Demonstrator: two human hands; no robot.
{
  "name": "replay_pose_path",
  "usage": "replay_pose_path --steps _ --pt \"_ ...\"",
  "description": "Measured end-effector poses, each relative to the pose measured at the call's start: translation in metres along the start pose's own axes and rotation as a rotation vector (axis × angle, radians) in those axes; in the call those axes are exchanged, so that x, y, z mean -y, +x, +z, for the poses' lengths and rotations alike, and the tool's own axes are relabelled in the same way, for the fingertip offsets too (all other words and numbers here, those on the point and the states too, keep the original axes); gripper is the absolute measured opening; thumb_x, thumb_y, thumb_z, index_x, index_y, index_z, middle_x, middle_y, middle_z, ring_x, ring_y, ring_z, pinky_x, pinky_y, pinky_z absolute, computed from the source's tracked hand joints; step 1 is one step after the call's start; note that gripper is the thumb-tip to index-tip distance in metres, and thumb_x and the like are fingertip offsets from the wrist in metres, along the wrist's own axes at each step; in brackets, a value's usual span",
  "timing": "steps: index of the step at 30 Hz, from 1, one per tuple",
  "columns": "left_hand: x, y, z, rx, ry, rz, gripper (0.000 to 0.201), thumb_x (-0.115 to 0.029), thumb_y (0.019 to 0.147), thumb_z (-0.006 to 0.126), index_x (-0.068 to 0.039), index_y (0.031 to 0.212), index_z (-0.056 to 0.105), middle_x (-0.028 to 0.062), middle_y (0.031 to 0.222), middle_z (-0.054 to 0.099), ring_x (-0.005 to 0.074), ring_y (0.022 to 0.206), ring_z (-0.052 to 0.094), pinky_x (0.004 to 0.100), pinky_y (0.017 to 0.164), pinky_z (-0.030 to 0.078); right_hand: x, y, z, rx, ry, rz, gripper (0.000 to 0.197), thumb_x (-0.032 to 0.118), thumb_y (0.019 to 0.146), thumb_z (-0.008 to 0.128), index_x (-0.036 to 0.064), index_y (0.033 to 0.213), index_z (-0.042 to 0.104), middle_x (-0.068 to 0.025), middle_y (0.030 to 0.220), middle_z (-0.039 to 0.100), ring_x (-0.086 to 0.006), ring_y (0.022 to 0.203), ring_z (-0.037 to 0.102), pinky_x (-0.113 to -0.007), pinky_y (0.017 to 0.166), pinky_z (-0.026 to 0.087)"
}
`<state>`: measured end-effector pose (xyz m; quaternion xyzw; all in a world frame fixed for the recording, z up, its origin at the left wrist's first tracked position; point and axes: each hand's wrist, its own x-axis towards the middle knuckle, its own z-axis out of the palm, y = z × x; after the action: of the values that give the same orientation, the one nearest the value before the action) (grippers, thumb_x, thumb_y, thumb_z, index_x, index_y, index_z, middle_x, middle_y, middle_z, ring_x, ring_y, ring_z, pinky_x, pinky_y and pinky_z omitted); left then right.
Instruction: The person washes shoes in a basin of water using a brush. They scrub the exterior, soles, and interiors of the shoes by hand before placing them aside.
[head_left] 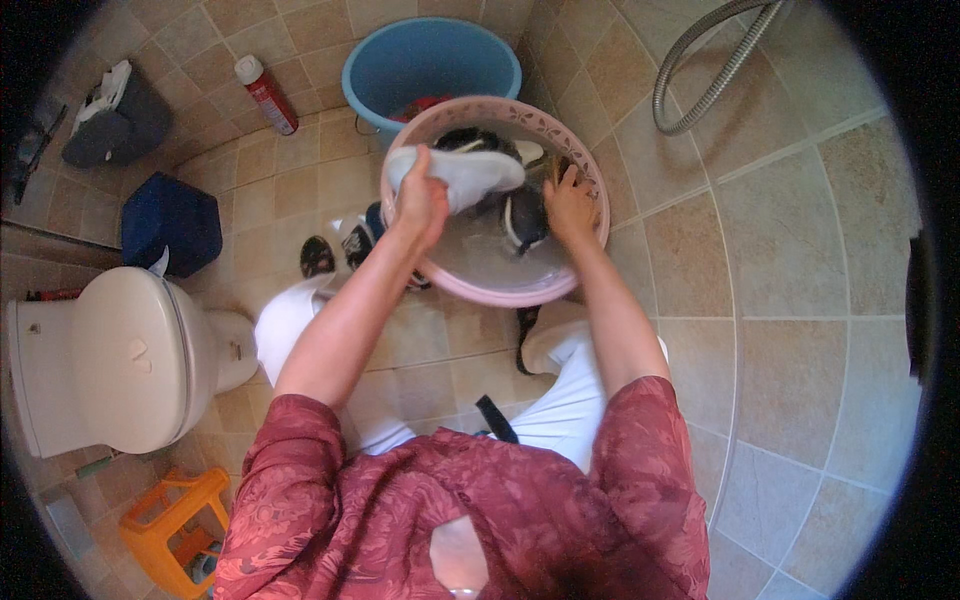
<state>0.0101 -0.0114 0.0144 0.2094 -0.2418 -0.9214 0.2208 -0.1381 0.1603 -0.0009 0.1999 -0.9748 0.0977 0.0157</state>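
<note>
My left hand (423, 205) is closed round a pale grey-white shoe (472, 180), lifted over the pink basin (490, 296). Cloudy water stands in the basin, and a dark shoe with a light edge (524, 220) lies partly in it. Another dark shoe (465, 138) shows behind the pale one. At the basin's right side, my right hand (573, 208) reaches inside with bent fingers. A narrow brownish thing (556, 168) shows by its fingertips; its kind and most of its shape are hidden.
Behind the basin stands a blue tub (432, 60) with something red inside. A black-and-white shoe (356, 243) sits on the floor left of the basin. Further left are a toilet (135, 360), a dark blue bin (170, 225) and an orange stool (178, 520). A metal hose (690, 105) hangs at right.
</note>
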Motion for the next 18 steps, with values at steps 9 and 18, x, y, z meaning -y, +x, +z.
replay_pose_path --steps 9,18 --pt "0.001 -0.011 0.014 0.037 0.037 0.095 0.079 -0.061 0.085 0.042 0.002 0.131 0.026 0.0228 0.124 0.043 0.0319 0.115 0.045 0.0425 0.100 0.036 -0.019 -0.001 0.031 0.016 -0.162 -0.184 0.065 0.038 0.086 0.047 -0.0016 0.134 0.028 -0.0329 0.111 0.049 -0.0443 0.088 0.058 -0.052 0.078 0.046" --pt "0.001 -0.010 0.010 0.002 0.175 -0.135 0.085 -0.067 0.085 0.032 0.009 0.122 0.037 0.0216 0.119 0.047 0.0264 0.113 0.045 0.0363 0.096 0.036 0.086 -0.056 -0.079 0.051 0.585 -0.321 0.059 0.049 0.085 0.044 0.0079 0.128 0.043 -0.0322 0.103 0.054 -0.0456 0.095 0.055 -0.051 0.081 0.043"
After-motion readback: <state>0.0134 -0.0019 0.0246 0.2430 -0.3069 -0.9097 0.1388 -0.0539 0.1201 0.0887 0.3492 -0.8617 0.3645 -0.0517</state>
